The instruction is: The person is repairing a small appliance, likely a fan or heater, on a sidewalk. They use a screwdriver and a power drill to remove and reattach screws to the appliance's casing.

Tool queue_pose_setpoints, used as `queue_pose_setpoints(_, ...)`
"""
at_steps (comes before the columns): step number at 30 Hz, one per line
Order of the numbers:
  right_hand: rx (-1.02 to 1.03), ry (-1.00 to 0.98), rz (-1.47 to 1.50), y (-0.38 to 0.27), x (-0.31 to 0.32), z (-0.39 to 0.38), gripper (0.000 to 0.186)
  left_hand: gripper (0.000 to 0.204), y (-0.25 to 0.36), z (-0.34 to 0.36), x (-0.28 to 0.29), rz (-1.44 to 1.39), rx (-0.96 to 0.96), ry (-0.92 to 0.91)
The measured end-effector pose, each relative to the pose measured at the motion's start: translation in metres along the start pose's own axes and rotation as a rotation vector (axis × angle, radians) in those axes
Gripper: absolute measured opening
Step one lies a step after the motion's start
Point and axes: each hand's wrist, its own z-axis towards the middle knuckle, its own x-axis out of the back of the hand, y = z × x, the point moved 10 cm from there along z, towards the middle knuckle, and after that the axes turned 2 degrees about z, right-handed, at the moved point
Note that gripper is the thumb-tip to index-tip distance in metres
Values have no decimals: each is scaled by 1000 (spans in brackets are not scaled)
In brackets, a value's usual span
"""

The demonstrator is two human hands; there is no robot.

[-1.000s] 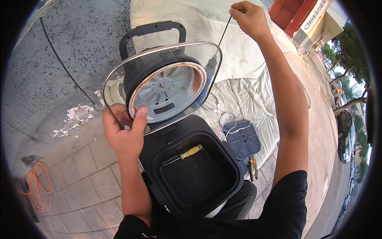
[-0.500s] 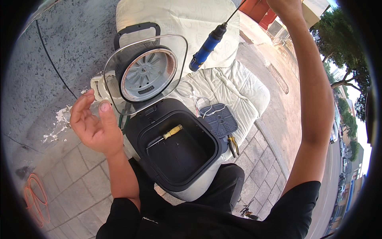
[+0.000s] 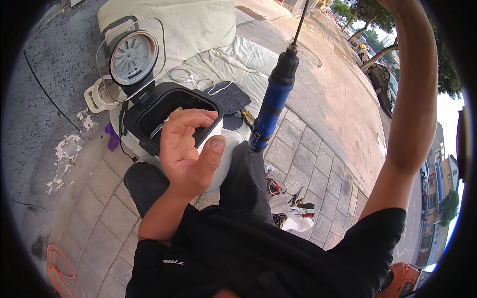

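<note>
My left hand [image 3: 191, 156] is in the middle, fingers loosely curled and apart with nothing in them, in front of an open black square appliance [image 3: 136, 119]. Its raised lid carries a round metal plate [image 3: 133, 58] and a clear-framed cover. Right of that hand a blue-and-black power screwdriver [image 3: 273, 94] hangs upright from a thin dark rod or cord running out at the top edge. My right hand [image 3: 392, 6] is raised at the top right, its fingers cut off by the edge, so what it holds is hidden. A pale screwdriver handle is mostly hidden behind my left hand.
A cream padded cloth [image 3: 198, 20] lies under the appliance, with a perforated dark plate [image 3: 226, 97], white wires and pliers [image 3: 247, 118]. Loose tools [image 3: 300, 208] lie on the pavement. A grey wall stands left, an orange hose [image 3: 62, 270] below it. Trees and vehicles line the right.
My left hand has let go of the lid and moved toward the middle, lower than the lid. The blue driver has swung into clear view and nearer. The view has shifted, appliance now upper left.
</note>
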Motion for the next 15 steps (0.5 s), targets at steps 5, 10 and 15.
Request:
queue_pose_setpoints(5,-193,-155,392,39,-62,-131,14,68,-25,-26,-55,-64,314,-67)
queue_pose_setpoints(10,-484,-179,657,53,-86,-243,14,46,-52,-96,-130,-289,718,-318)
queue_pose_setpoints(15,-567,-330,779,110,-100,-249,15,42,-89,-105,-136,-310,894,-236)
